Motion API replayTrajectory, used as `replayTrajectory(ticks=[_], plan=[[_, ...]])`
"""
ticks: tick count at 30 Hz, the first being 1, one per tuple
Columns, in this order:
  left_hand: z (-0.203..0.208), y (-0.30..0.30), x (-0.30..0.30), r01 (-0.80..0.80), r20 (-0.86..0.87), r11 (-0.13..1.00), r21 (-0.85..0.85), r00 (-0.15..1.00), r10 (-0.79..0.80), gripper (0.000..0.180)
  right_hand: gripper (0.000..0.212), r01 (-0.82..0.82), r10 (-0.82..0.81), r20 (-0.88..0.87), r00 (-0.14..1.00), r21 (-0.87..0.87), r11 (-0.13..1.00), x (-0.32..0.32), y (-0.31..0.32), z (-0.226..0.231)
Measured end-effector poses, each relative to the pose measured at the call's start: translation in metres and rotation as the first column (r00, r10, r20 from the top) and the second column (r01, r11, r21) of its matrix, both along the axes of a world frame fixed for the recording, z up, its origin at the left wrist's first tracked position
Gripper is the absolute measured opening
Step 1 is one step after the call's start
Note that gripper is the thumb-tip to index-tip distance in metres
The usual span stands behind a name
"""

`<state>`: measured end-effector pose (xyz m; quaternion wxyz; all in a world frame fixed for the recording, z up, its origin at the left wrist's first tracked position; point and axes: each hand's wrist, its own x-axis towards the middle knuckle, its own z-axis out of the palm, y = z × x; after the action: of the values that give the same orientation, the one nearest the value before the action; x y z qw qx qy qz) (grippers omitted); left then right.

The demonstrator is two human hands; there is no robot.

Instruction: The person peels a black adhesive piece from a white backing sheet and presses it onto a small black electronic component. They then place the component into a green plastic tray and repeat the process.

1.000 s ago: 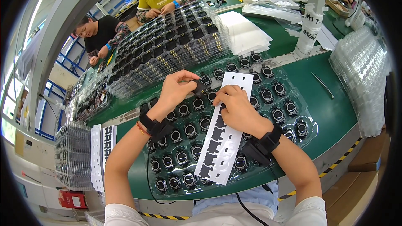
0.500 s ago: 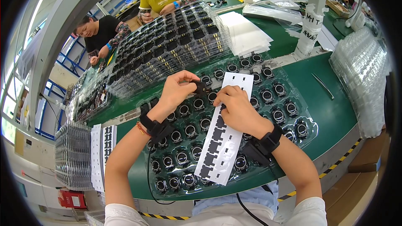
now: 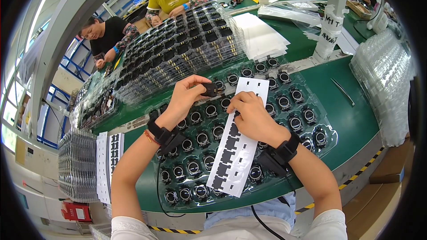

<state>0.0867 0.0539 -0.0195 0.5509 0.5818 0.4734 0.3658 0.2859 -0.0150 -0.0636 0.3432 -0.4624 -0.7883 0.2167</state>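
My left hand (image 3: pixel 187 94) is closed in a pinch on a small black plastic part (image 3: pixel 209 90), held over the far rows of a clear tray (image 3: pixel 321 106) filled with round-ringed black components. Just right of it, my right hand (image 3: pixel 251 113) rests on a long white sheet of black adhesive pieces (image 3: pixel 232 160). Its fingers are bent together, and whatever lies between their tips is hidden. The sheet lies aslant across the tray, covering some of the components. Each wrist wears a black strap with a device.
Beyond the tray rises a tall stack of filled clear trays (image 3: pixel 178 44), with white sheets (image 3: pixel 260 35) beside it. Tweezers (image 3: pixel 343 91) lie to the right, near stacked clear packaging (image 3: pixel 383 84). More sticker sheets (image 3: pixel 103 164) are at left. A wrapped post (image 3: pixel 329 35) stands behind; co-workers sit across.
My left fingers have turned the black part slightly, so its broader face now shows. My right hand and the sheet stay put. At the far side, a co-worker in yellow has spread their arms.
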Motion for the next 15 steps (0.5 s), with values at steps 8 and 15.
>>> replayTrajectory(ticks=[8, 15], plan=[[-0.001, 0.006, -0.006, -0.076, 0.076, 0.992, -0.102, 0.994, 0.084, 0.017, 0.027, -0.003, 0.003, -0.006, 1.000, 0.003, 1.000, 0.001, 0.001, -0.001], [-0.009, 0.009, -0.011, -0.149, 0.109, 0.979, -0.142, 0.980, 0.165, 0.023, 0.026, 0.001, -0.001, -0.008, 1.000, 0.018, 1.000, 0.000, 0.001, -0.001]])
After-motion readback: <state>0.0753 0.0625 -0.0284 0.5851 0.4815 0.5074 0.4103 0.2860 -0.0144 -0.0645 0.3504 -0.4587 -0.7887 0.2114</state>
